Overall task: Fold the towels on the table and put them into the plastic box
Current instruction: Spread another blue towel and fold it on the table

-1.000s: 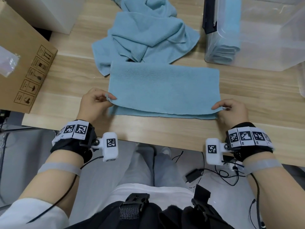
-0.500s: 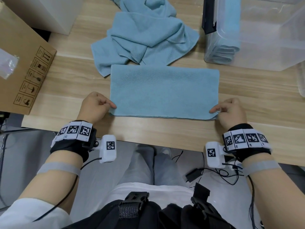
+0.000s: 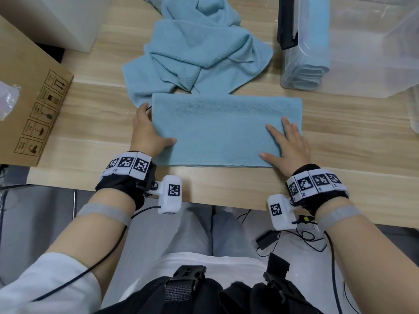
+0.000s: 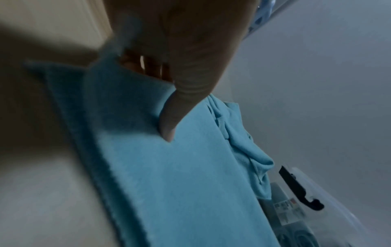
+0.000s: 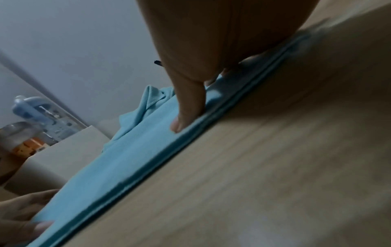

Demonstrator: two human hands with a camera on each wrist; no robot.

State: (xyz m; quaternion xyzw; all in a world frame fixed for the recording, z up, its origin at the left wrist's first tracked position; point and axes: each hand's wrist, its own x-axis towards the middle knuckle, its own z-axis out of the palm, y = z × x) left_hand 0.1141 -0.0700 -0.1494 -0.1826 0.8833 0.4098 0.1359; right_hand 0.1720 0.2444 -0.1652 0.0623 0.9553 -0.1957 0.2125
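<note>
A light blue towel [image 3: 222, 132], folded into a long rectangle, lies flat near the front edge of the wooden table [image 3: 226, 184]. My left hand [image 3: 149, 132] is at its left end, thumb pressing on top and fingers tucked under the raised edge, as the left wrist view shows on the towel [image 4: 180, 175]. My right hand [image 3: 288, 141] rests flat on the towel's right part, fingers spread and straight; its thumb presses near the front edge of the towel [image 5: 131, 150]. The clear plastic box [image 3: 362, 53] stands at the back right with folded towels [image 3: 310, 71] inside.
A crumpled pile of blue towels [image 3: 199, 48] lies just behind the folded one. A cardboard box [image 3: 29, 91] stands at the left, a white box [image 3: 56, 17] behind it. Another clear container edge [image 3: 413, 114] is at the far right.
Both hands let go of the towel's front corners. The right hand moved onto the towel and flattened; the left slid up along the left end and took hold of it.
</note>
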